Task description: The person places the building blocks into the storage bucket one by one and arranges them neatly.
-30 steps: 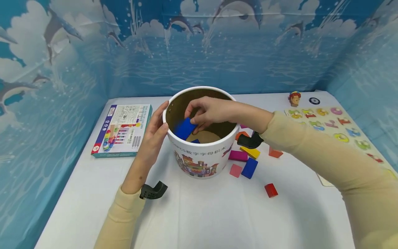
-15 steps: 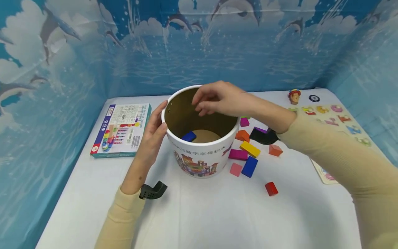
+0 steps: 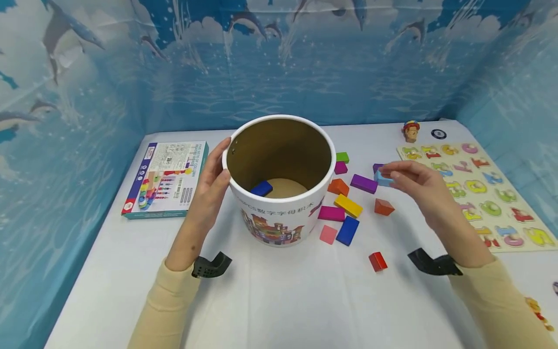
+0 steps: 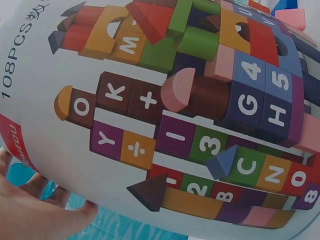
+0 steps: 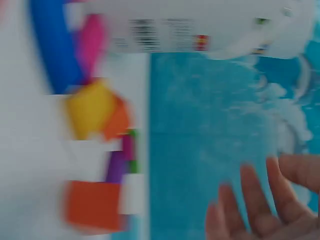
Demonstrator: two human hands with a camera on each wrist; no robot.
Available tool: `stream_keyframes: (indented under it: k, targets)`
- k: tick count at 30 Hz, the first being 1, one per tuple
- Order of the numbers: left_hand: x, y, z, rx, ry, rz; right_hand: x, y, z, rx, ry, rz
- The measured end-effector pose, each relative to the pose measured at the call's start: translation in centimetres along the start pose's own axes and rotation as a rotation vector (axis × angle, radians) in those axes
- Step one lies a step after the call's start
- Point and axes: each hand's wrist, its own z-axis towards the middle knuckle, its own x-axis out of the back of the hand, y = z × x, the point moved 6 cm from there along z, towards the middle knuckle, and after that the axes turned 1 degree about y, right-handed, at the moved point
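A white bucket (image 3: 279, 224) with printed toy blocks on its wall stands upright on the table. My left hand (image 3: 208, 194) rests against its left side near the rim, fingers and thumb spread along the wall; part of this hand (image 4: 45, 210) shows in the left wrist view. Inside the bucket lies a blue block (image 3: 262, 188). My right hand (image 3: 418, 189) is over the right of the table, fingertips beside a light blue block (image 3: 383, 180). In the blurred right wrist view, its fingers (image 5: 256, 202) are extended and nothing is seen between them.
Right of the bucket lie several loose blocks, including a yellow block (image 3: 348, 205), a purple block (image 3: 364, 183) and a red block (image 3: 378, 261). A puzzle board (image 3: 484, 194) lies farther right. At the left is a flat toy box (image 3: 167, 177).
My right hand has let go of a blue block inside the bucket, risen out and moved right to the light blue block. The left hand has stayed at the bucket's side.
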Motion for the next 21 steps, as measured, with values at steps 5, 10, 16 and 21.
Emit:
stream_keyframes:
  k: [5,10,16,21]
  targets:
    - [0.1,0.0,0.1,-0.002,-0.005,-0.012,0.2,9.6,-0.7,-0.162,0.037,-0.031]
    - [0.1,-0.1,0.1,0.003,-0.001,-0.013,-1.1,9.4,-1.9,-0.178,-0.026,-0.113]
    - [0.1,-0.1,0.2,0.003,0.002,-0.016,-1.4,9.7,-1.8,-0.172,-0.014,-0.233]
    - [0.2,-0.1,0.2,0.007,0.011,-0.013,-1.3,10.0,-1.5,-0.137,0.039,-0.308]
